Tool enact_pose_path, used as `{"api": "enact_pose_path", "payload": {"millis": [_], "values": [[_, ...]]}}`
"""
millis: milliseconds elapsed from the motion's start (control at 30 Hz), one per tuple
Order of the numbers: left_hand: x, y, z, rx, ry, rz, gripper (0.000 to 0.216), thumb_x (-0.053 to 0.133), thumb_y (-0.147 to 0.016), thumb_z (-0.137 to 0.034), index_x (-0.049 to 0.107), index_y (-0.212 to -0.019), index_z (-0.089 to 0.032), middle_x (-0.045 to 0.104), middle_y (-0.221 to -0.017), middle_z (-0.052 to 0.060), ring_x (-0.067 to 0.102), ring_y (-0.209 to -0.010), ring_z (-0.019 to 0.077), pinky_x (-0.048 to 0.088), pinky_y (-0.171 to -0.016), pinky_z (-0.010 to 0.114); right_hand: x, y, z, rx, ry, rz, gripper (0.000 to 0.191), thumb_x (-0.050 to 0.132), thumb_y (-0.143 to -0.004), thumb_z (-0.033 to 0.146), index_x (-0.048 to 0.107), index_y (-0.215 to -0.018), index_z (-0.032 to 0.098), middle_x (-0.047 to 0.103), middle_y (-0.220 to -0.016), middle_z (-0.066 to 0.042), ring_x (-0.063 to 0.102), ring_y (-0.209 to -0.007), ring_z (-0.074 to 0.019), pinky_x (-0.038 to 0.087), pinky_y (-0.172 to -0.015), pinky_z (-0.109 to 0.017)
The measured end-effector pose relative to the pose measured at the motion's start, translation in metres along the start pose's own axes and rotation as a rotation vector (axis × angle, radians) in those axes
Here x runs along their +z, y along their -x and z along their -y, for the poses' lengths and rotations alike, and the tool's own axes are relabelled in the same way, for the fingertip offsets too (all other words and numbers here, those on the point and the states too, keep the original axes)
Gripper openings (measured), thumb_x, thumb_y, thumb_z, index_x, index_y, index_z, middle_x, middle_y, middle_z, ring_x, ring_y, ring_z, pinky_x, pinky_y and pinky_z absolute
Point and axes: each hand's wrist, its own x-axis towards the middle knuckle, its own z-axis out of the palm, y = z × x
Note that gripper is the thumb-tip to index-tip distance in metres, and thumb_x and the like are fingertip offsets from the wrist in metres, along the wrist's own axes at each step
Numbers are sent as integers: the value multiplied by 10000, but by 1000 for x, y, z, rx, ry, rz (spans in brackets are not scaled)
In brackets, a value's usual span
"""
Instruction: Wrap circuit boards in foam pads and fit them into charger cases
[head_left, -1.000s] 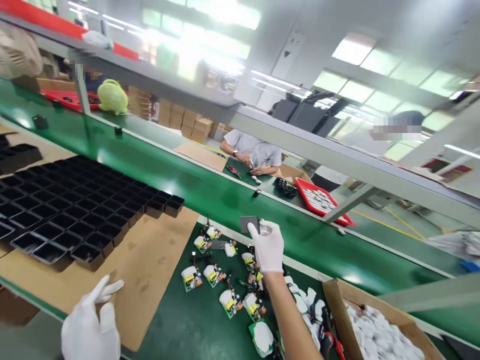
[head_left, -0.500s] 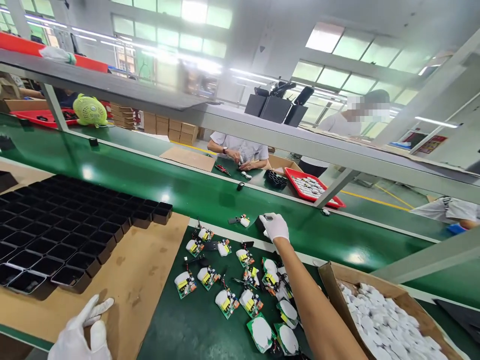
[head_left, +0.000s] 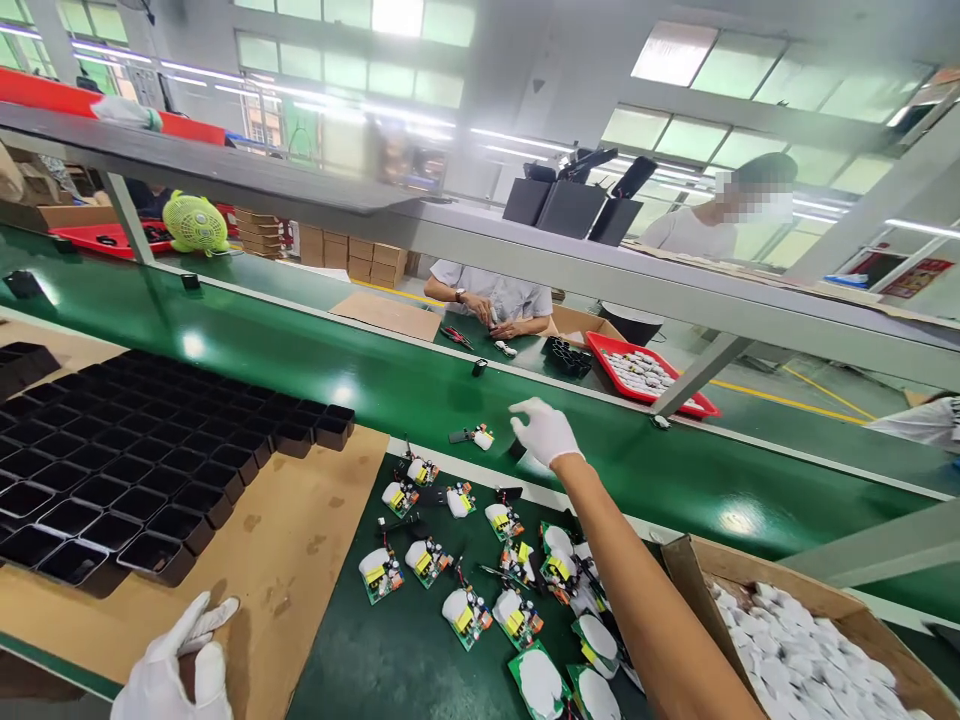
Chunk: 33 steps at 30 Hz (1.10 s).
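Observation:
My right hand (head_left: 546,432), in a white glove, is over the green conveyor belt (head_left: 405,372) with its fingers apart. A small black box-like piece (head_left: 517,450) sits just below its fingertips, partly hidden by the hand. To the left of it on the belt is a circuit board with a black part (head_left: 474,437). My left hand (head_left: 180,660), gloved too, rests at the lower left by the brown cardboard (head_left: 277,560), fingers apart and holding nothing visible. Several circuit boards (head_left: 465,610) with white pads and yellow parts lie on the green table between my arms.
Rows of black open boxes (head_left: 157,555) stand on the cardboard at left. A carton (head_left: 686,580) of white pads (head_left: 810,640) is at right. Across the belt, beneath a long shelf (head_left: 465,240), a co-worker's hands (head_left: 499,318) work near a red tray (head_left: 705,405).
My right hand has lifted slightly off the black piece and its fingers have opened, leaving the piece on the belt. My left hand stays in much the same place. The view has shifted slightly.

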Motion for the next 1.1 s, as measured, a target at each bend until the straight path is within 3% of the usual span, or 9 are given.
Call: {"api": "enact_pose_path", "payload": {"millis": [100, 233, 433, 533, 600, 733, 833, 1000, 1100], "values": [[1, 1, 1, 9, -73, -30, 456, 482, -1053, -375, 665, -1440, -219, 842, -1116, 134, 762, -997, 381, 584, -831, 504, 4, -12, 38, -174, 32, 123, 410, 767, -1048, 409, 693, -1391, 196, 686, -1466, -113, 675, -1336, -312, 561, -1161, -590], [4, 2, -1, 65, -131, -64, 454, 499, -1047, -438, 717, -1351, -181, 824, -1120, 163, 746, -992, 381, 562, -884, 509, 5, -16, 81, -222, 58, 132, 383, 753, -1057, 422, 701, -1353, 184, 712, -1400, -111, 710, -1259, -291, 597, -1109, -559], [9, 2, -9, 119, -102, -140, 421, 492, -1046, -481, 778, -1180, -203, 831, -1109, 140, 742, -997, 351, 529, -916, 488, 6, 54, 146, -449, -14, 194, 273, 679, -1100, 444, 759, -1124, 184, 782, -1102, -51, 750, -984, -205, 635, -956, -425], [9, 2, -12, 126, -62, -140, 396, 516, -1045, -468, 774, -1177, -200, 830, -1123, 135, 744, -1014, 347, 525, -938, 495, 8, 87, 176, -604, -33, 222, 271, 705, -1066, 406, 778, -1242, 212, 775, -1223, -80, 734, -1116, -240, 582, -1026, -434], [9, 2, -14, 131, -45, -148, 377, 528, -1044, -459, 770, -1175, -202, 829, -1123, 131, 745, -1015, 345, 526, -940, 494, 10, 94, 190, -681, -13, 237, 338, 761, -1004, 390, 789, -1300, 229, 758, -1304, -111, 706, -1210, -288, 542, -1056, -447], [13, 1, -17, 164, -21, -165, 334, 547, -1046, -439, 759, -1171, -213, 826, -1121, 117, 746, -1032, 348, 525, -934, 498, 14, 78, 203, -729, 76, 248, 462, 884, -862, 459, 824, -1218, 171, 680, -1466, -204, 619, -1343, -415, 506, -1065, -533], [18, -1, -21, 184, -9, -206, 320, 553, -1050, -429, 750, -1171, -208, 819, -1119, 120, 748, -1019, 350, 535, -905, 499, 12, 66, 206, -774, 110, 272, 340, 920, -793, 368, 849, -1070, 185, 585, -1623, -212, 532, -1475, -455, 486, -1099, -547], [34, -5, -21, 231, 9, -302, 222, 610, -1024, -343, 752, -1153, -231, 812, -1048, 98, 768, -943, 315, 574, -864, 472, -1, 72, 205, -896, 129, 298, 400, 830, -758, 161, 857, -1119, 331, 608, -1653, -94, 494, -1573, -390, 457, -1171, -546], [48, -10, -18, 276, 1, -331, 195, 632, -997, -290, 748, -1148, -247, 799, -1017, 97, 769, -914, 291, 590, -837, 440, 2, 70, 198, -874, 150, 228, 556, 819, -718, 163, 843, -1250, 320, 657, -1577, -178, 587, -1475, -456, 489, -1125, -614]]}}
